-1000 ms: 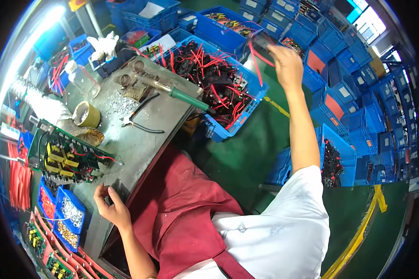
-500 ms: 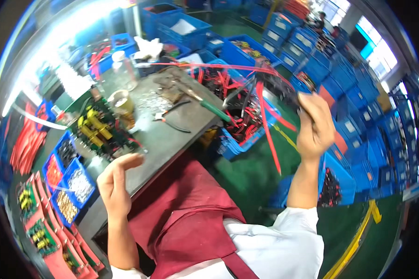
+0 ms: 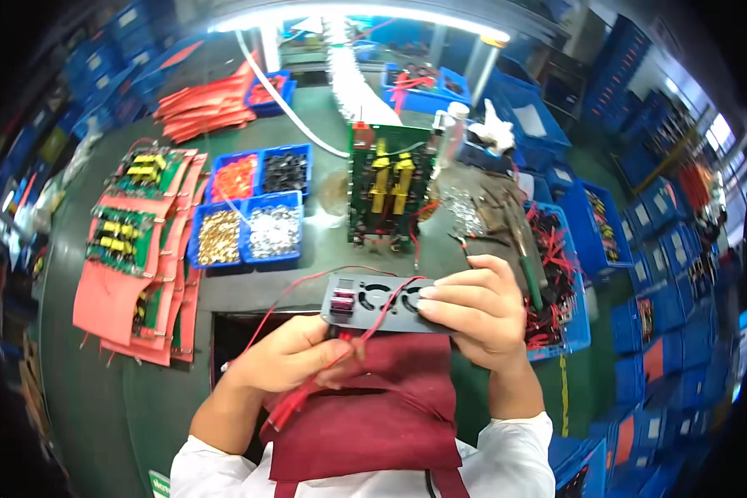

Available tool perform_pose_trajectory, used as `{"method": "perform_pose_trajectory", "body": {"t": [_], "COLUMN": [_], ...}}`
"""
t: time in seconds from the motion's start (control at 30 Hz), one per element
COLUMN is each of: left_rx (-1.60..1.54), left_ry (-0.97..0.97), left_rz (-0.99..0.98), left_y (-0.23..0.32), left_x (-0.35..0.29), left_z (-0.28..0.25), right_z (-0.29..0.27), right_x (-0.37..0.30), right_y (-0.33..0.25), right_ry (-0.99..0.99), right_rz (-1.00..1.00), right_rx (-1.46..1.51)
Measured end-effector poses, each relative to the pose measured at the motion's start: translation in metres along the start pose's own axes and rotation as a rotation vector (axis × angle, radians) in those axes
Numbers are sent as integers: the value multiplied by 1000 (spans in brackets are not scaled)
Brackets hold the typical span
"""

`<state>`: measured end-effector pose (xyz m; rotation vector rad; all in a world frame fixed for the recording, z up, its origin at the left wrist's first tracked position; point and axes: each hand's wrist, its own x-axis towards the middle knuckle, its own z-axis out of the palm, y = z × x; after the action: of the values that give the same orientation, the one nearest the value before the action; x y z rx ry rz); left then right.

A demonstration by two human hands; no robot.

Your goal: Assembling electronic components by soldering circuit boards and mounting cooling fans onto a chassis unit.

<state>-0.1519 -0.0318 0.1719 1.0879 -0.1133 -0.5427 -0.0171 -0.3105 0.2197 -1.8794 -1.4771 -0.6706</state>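
Both of my hands hold a flat grey panel (image 3: 363, 319) above the front edge of the bench. It has round fan slots and a dark red and black part (image 3: 342, 300) near its left end. My left hand (image 3: 303, 353) is closed around the red wires (image 3: 289, 405) hanging from the panel, just below its left end. My right hand (image 3: 481, 311) grips the right end, fingers across its face. One thin red wire loops over the panel. Beyond it, a green circuit board (image 3: 390, 187) with yellow components stands on the bench.
Blue trays (image 3: 247, 259) of small orange, black, gold and silver parts sit left of the board. Farther left are stacked circuit boards on pink sheets (image 3: 108, 303). Pliers (image 3: 477, 241) and a green-handled tool (image 3: 529, 278) lie at right, beside a blue bin (image 3: 579, 319) of red-wired parts.
My view has turned left toward the bench. My right hand has brought the red-wired panel from over the bin to in front of me. My left hand, empty before, now grips its wires.
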Motion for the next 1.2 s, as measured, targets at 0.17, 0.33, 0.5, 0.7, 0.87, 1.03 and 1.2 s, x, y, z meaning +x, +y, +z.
{"method": "perform_pose_trajectory", "body": {"t": [0.17,0.33,0.5,0.7,0.87,1.03,1.2], "left_rx": [972,1602,1488,626,200,-420,-722], "left_ry": [700,1078,1042,362,236,293,288], "left_rz": [-12,459,610,165,134,282,361], "left_y": [7,-16,-7,-17,-48,-65,-81], "left_x": [-9,15,32,40,57,71,73], "left_z": [-20,-48,-67,-105,-126,-124,-140], "right_z": [81,104,112,148,178,196,212], "right_x": [14,32,47,33,28,10,5], "right_y": [15,40,61,72,71,85,79], "right_ry": [-87,-118,-209,-311,-282,-93,-219], "right_rz": [-58,-23,45,161,432,779,826], "right_rx": [4,135,198,572,690,1319,1126]}}
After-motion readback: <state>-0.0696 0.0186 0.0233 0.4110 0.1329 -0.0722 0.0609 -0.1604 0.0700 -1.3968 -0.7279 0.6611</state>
